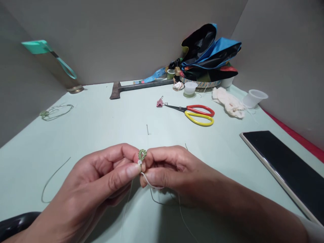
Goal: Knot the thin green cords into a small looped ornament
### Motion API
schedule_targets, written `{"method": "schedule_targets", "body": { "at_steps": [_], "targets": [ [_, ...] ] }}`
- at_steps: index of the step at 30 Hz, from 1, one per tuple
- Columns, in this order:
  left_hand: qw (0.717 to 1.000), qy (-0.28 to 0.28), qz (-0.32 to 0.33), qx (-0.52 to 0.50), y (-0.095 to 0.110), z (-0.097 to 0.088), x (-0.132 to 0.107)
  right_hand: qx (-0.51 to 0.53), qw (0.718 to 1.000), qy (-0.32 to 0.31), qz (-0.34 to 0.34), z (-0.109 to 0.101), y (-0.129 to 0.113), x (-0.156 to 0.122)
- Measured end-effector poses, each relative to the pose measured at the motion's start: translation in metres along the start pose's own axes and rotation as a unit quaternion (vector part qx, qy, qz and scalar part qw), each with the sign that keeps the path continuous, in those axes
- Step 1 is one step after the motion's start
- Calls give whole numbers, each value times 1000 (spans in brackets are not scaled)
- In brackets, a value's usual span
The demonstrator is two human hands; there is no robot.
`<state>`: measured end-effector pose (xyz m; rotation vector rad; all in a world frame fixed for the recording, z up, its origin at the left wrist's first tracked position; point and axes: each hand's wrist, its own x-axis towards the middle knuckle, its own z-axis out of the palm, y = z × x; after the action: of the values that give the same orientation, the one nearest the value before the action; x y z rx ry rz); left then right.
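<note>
At the far left, a coil of green cord (44,114) lies on the pale table (101,130), and nearer the person a loose dark cord (42,192) curves out beside the left wrist. The left hand (98,182) has its thumb and forefinger pinching the base of a small braided green loop (139,156), which stands up between the two hands, near the middle of the view. A small white knot (139,162) sits just above the left thumb tip. For neat work, that pinch probably wants to be firm and close to the knot, so the loop cannot twist, yet light enough not to squash the braid.

From below the knot, a white cord (148,182) bends rightward across the right thumb. Beyond the hands lies a pin (147,130). The right hand (174,168) has its fingertips drawn close together, against or just beside the loop; what they pinch is hidden, so its grip cannot be told. An even, gentle pull there would likely suit best, with the hanging strands (182,217) held apart to avoid snags.

Further right lie scissors (186,109), well clear of the cords in hand, and a phone (286,168).
</note>
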<state>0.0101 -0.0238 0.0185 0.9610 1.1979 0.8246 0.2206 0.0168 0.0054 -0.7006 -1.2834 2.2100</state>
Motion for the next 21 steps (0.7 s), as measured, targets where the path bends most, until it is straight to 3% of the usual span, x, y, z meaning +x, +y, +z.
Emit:
{"method": "schedule_targets", "body": {
  "at_steps": [7,14,21],
  "targets": [
    [1000,8,8,3,0,-5,-2,-31,999,42,0,3,-1,-1],
    [1000,12,23,-13,-5,-8,-3,-12,999,46,-12,0,-3,-2],
    [987,123,53,92,6,7,-7,28,999,38,-4,-3,-2,-3]
  ]
}}
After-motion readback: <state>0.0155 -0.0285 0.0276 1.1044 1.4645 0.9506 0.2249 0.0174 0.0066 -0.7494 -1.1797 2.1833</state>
